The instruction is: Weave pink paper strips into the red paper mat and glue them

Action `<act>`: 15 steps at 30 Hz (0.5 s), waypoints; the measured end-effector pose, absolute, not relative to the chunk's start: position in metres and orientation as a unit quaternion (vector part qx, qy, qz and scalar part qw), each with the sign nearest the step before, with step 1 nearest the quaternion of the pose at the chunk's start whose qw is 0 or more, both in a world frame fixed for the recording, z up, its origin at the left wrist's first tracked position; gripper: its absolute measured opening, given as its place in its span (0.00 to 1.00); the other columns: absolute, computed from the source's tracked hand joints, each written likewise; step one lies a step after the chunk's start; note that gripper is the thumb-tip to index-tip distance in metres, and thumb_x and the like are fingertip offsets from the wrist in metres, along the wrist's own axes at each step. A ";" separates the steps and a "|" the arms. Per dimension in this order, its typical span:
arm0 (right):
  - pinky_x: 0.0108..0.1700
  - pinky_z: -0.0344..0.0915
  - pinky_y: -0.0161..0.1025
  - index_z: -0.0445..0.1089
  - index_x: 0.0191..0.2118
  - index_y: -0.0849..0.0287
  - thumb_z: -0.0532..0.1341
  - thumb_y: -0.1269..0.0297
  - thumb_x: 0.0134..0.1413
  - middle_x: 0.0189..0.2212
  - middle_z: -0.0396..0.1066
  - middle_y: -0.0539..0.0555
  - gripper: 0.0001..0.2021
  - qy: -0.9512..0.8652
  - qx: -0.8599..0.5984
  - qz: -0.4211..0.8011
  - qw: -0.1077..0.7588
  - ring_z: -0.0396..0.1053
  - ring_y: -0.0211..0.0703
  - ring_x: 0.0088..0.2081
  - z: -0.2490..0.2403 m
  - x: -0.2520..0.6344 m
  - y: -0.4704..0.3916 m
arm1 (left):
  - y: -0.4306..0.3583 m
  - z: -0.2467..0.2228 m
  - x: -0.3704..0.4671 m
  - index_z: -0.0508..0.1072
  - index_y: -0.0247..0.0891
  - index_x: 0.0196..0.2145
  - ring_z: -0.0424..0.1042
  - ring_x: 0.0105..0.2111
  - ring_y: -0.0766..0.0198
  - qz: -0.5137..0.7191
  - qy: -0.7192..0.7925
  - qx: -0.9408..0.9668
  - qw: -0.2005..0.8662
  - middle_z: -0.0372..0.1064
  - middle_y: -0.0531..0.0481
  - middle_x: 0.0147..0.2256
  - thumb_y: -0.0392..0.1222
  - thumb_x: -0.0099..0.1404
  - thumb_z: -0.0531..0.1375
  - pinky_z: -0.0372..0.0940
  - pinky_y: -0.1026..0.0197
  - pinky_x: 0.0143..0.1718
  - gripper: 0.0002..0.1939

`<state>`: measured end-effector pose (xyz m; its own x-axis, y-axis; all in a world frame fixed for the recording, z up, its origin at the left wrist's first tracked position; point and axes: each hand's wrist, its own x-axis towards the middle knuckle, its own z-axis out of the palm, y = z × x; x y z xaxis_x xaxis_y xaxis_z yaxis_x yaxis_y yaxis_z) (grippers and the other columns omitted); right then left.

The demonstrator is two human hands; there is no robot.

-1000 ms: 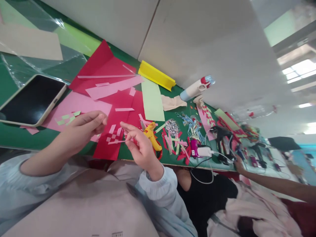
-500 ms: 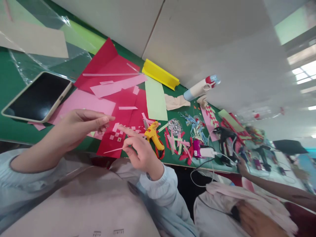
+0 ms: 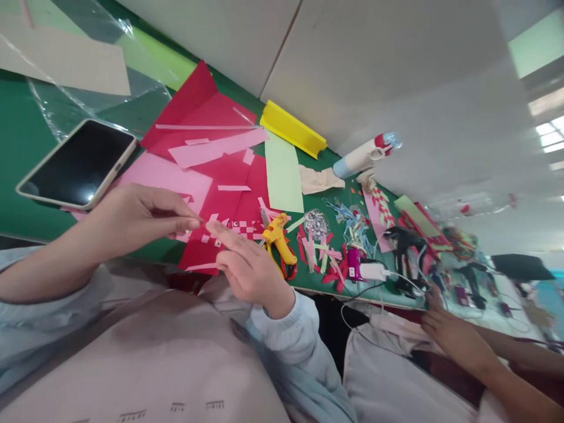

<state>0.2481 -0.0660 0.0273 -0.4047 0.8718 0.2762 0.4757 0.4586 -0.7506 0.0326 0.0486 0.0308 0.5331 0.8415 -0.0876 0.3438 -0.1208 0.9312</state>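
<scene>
My left hand (image 3: 145,226) is closed, thumb and forefinger pinched together, with a hint of red at their tips too small to name. Opposite it, the index fingertip of my right hand (image 3: 251,264) almost meets that pinch. The other fingers of the right hand curl around the end of a thin pale pink paper strip (image 3: 201,267), which sticks out leftward over red paper (image 3: 233,205). Under and beyond the fingertips lies a woven pink-and-red checkered paper piece (image 3: 247,228), partly hidden by the right hand. A yellow glue gun (image 3: 280,242) rests just right of it.
A phone (image 3: 79,164) lies at left, near plastic wrap. Pale green paper (image 3: 284,176), a yellow folded strip (image 3: 293,129) and a bottle (image 3: 363,155) are along the wall. Paper scraps (image 3: 324,252) and a charger with cables (image 3: 370,271) are rightward. A co-worker's hand (image 3: 453,332) is at right.
My left hand has moved right and slightly down, bringing its pinch close to my right index fingertip. The strip now shows its broader face. The co-worker's hand at far right has risen toward the table.
</scene>
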 end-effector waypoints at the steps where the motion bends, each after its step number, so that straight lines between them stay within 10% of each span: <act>1: 0.70 0.59 0.50 0.66 0.38 0.51 0.51 0.74 0.65 0.68 0.60 0.54 0.11 -0.789 -0.429 0.284 0.337 0.53 0.42 0.71 0.027 0.248 -0.067 | 0.048 0.034 0.031 0.80 0.42 0.26 0.70 0.26 0.62 0.245 0.428 0.700 0.517 0.75 0.49 0.26 0.60 0.52 0.66 0.66 0.63 0.26 0.18; 9: 0.70 0.60 0.49 0.70 0.34 0.48 0.55 0.71 0.64 0.64 0.66 0.47 0.11 -0.761 -0.455 0.305 0.348 0.58 0.45 0.69 0.025 0.249 -0.068 | 0.042 0.032 0.027 0.69 0.42 0.26 0.55 0.19 0.70 0.315 0.392 0.570 0.650 0.55 0.57 0.19 0.60 0.60 0.65 0.54 0.67 0.19 0.19; 15: 0.67 0.65 0.45 0.72 0.37 0.54 0.54 0.73 0.66 0.64 0.67 0.52 0.11 -0.831 -0.409 0.142 0.350 0.59 0.45 0.68 0.017 0.252 -0.067 | 0.047 0.012 0.021 0.78 0.41 0.45 0.71 0.34 0.63 0.164 0.359 0.782 0.481 0.76 0.49 0.37 0.65 0.66 0.55 0.68 0.65 0.34 0.26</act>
<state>0.2516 -0.0672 0.0171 -0.4198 0.7788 0.4661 0.5804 0.6252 -0.5218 0.0206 0.0467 0.0116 0.6880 0.7203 -0.0885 0.4036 -0.2785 0.8715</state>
